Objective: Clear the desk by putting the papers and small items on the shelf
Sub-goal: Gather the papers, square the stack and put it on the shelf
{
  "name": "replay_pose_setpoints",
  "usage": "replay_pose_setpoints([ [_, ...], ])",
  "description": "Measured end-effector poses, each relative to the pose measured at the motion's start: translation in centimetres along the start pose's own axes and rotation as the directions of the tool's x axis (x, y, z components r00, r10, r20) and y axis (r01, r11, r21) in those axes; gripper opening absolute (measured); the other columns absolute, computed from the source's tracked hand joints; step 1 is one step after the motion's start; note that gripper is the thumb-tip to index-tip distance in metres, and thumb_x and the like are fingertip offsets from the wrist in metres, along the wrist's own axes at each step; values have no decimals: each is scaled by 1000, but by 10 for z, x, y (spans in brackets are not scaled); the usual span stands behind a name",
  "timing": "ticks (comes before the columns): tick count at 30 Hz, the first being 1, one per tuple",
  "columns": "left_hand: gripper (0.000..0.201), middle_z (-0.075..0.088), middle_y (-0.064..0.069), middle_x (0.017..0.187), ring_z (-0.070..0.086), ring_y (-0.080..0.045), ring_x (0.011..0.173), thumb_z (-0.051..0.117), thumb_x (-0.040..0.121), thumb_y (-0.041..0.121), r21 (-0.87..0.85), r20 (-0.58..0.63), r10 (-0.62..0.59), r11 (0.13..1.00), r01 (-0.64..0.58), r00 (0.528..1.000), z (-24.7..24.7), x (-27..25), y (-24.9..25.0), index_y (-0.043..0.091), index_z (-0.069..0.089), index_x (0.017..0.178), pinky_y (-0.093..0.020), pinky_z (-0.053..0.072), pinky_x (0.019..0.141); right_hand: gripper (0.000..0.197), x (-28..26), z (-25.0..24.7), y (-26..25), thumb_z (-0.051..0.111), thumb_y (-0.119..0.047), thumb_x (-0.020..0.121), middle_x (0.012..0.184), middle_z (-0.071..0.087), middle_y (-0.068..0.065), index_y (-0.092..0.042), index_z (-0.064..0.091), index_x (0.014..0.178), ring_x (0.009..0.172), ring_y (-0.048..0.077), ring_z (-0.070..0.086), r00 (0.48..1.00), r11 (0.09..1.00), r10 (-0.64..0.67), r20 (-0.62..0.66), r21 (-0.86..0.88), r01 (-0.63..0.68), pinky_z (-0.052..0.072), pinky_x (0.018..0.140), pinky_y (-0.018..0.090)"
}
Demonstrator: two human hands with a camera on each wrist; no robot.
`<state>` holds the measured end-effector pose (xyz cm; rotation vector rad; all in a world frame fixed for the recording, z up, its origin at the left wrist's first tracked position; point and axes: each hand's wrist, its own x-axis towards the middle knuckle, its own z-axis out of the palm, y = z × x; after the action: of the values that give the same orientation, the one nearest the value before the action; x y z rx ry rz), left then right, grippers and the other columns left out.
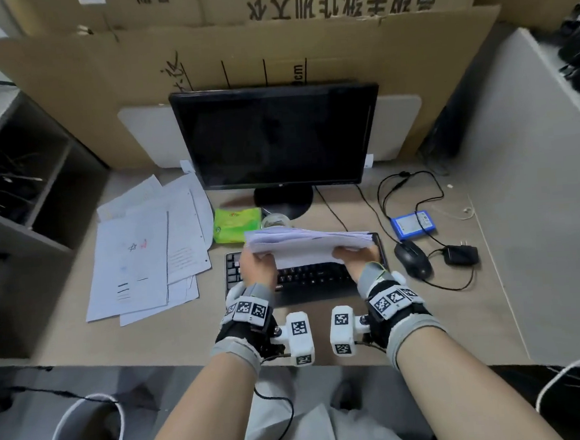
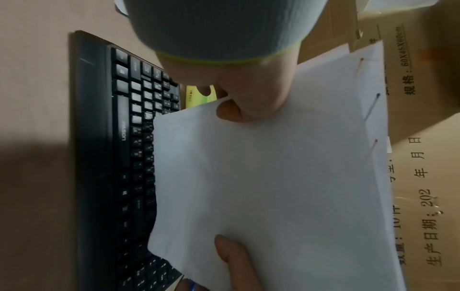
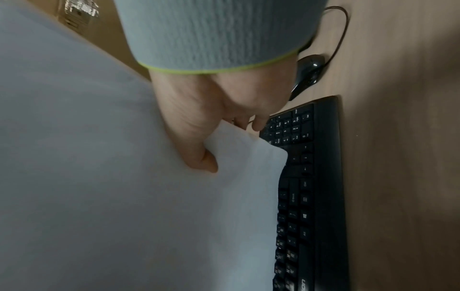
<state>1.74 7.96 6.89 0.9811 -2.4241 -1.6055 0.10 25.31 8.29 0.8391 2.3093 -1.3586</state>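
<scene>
We're holding a stack of papers [image 1: 309, 244] over the keyboard [image 1: 306, 280], left hand [image 1: 256, 267] and right hand [image 1: 356, 258] each pinching a near corner. It's looking light but floppy, so we're figuring loose sheets could slide; gripping both ends seems safest.

The keyboard [image 1: 306, 277] lies at the desk's [image 1: 173, 338] front middle, with the monitor [image 1: 276, 136] behind it at the back edge. Loose papers [image 1: 147, 254] spread toward the left edge; a packet [image 1: 235, 225] lies between them and the monitor's foot. The mouse [image 1: 412, 258], a charger [image 1: 461, 255] and a battery [image 1: 412, 225] lie right of the keyboard.
</scene>
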Motion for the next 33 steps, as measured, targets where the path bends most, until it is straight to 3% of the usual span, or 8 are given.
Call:
replay_pose_setpoints([
  [4,24,66,-24,104,51,-27,83,39,89,1,-112,30,-95,989,97,995,2,31,20,6,61,97,-34,39,73,21,0,8,-26,66,-14,81,87,59,10,-3,64,98,85,28,60,997,995,63,-36,75,-60,40,70,29],
  [8,22,52,-5,74,41,-24,70,36,87,4,-239,118,-31,969,59,992,-19,66,69,12,55,80,-32,34,68,23,-11,13,-70,67,-10,80,83,57,12,3,66,98,74,21,51,992,964,76,-102,261,-48,38,58,27],
  [14,24,49,1,69,41,-19,67,40,78,-5,-175,205,63,984,-26,977,-46,97,51,16,53,78,-30,36,65,17,-9,33,-75,72,-9,77,84,62,7,-5,65,93,77,20,55,988,949,21,-152,313,28,41,71,27],
  [17,24,52,-4,73,45,-21,67,44,80,-6,-63,280,-31,997,50,959,-48,97,8,12,56,91,-30,38,65,24,-9,60,-48,77,-9,73,92,67,7,-7,67,95,83,21,60,991,957,95,-98,284,-63,46,76,28],
  [20,12,47,-6,72,39,-19,72,46,75,5,6,351,-83,996,86,933,-42,99,-25,11,56,76,-30,32,61,26,-12,75,-33,77,-17,74,92,66,7,-7,68,96,86,22,62,984,974,147,-96,186,-127,52,85,36],
  [26,16,42,-3,64,38,-21,68,39,76,-5,-51,202,-175,981,188,964,-62,113,-10,-1,55,80,-33,32,64,11,-11,81,-64,71,-7,80,91,64,9,-4,65,89,82,22,59,998,976,49,-40,216,-39,44,75,28],
  [29,22,50,-4,71,42,-23,66,42,75,-11,-229,166,-191,947,227,967,-99,116,-9,8,53,77,-27,35,59,13,-13,108,-80,72,-5,78,82,65,9,-5,60,82,70,22,58,999,975,-10,33,221,3,48,61,20],
  [33,27,61,-9,79,54,-24,78,54,52,4,-357,32,-254,900,248,967,-158,126,-34,12,64,76,-37,44,71,11,-25,157,-107,68,-2,79,78,64,4,-10,64,85,68,20,59,970,965,-146,193,242,97,47,59,17],
])
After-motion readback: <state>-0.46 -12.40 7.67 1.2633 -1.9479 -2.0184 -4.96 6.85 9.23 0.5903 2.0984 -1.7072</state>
